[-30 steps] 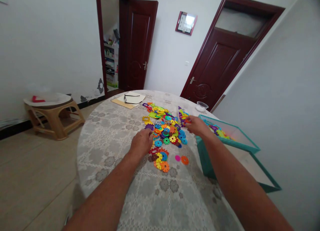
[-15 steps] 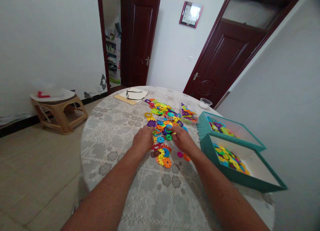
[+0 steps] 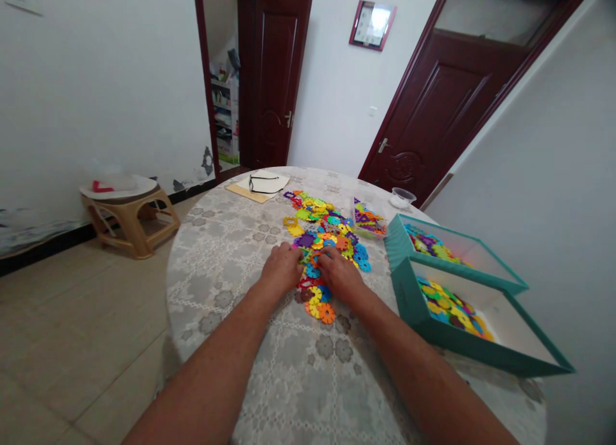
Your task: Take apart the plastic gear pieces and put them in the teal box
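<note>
A heap of flat, notched plastic building discs (image 3: 317,209) in many colours spreads over the middle of the table. At its near left side is my left hand (image 3: 283,270), fingers bent together, with green bits showing at the fingertips. Close by on the right, my right hand (image 3: 341,275) has its fingers curled down over the discs; what they grip is hidden. A purple square piece (image 3: 306,240) lies just beyond my left hand. Yellow and orange discs (image 3: 326,313) lie on the near side, below both hands.
Two teal boxes hold more pieces; the nearer box (image 3: 462,339) stands right of my forearm. Behind the heap is a clear tub (image 3: 369,232) of small pieces. Glasses (image 3: 264,190) lie on papers at the far left. A stool (image 3: 137,223) stands beyond the table (image 3: 206,252).
My right hand has moved left into the discs, closer to my left hand. Blue discs to its right are now uncovered. The whole view has shifted slightly.
</note>
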Available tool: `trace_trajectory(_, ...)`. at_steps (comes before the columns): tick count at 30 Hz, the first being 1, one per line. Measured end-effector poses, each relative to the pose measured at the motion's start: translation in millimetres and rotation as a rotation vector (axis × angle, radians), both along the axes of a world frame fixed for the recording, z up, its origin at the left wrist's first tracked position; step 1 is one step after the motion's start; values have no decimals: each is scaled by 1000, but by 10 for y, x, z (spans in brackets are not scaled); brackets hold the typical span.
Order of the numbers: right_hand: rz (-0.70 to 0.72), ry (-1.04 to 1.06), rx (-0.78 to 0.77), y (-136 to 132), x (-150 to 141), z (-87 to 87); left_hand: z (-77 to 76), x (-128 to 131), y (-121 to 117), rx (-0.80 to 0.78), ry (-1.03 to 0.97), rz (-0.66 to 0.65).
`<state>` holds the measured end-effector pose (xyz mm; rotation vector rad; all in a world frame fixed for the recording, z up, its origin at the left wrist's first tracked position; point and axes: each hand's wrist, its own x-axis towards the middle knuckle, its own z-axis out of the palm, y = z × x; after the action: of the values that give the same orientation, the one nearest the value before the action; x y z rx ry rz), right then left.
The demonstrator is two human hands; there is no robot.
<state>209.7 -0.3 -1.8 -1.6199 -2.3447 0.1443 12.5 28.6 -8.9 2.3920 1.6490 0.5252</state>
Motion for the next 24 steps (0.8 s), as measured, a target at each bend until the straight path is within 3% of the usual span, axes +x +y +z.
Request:
trace_trajectory(6, 58, 266, 112, -347, 158, 15, 50, 72, -70, 58, -252, -265)
trace_trajectory(9, -45, 448, 92, -496, 241, 51, 98, 99, -92, -13, -383, -352)
trace_trajectory(13, -224, 802, -45, -549, 358, 76, 179, 102, -88, -153, -493, -299)
trace_trajectory(17, -296, 1186, -172, -475, 409, 29, 245, 95, -91, -265, -630, -240)
trace_trajectory(24, -226, 1223, -233, -504, 221, -33, 238, 149, -170, -368, -673, -317)
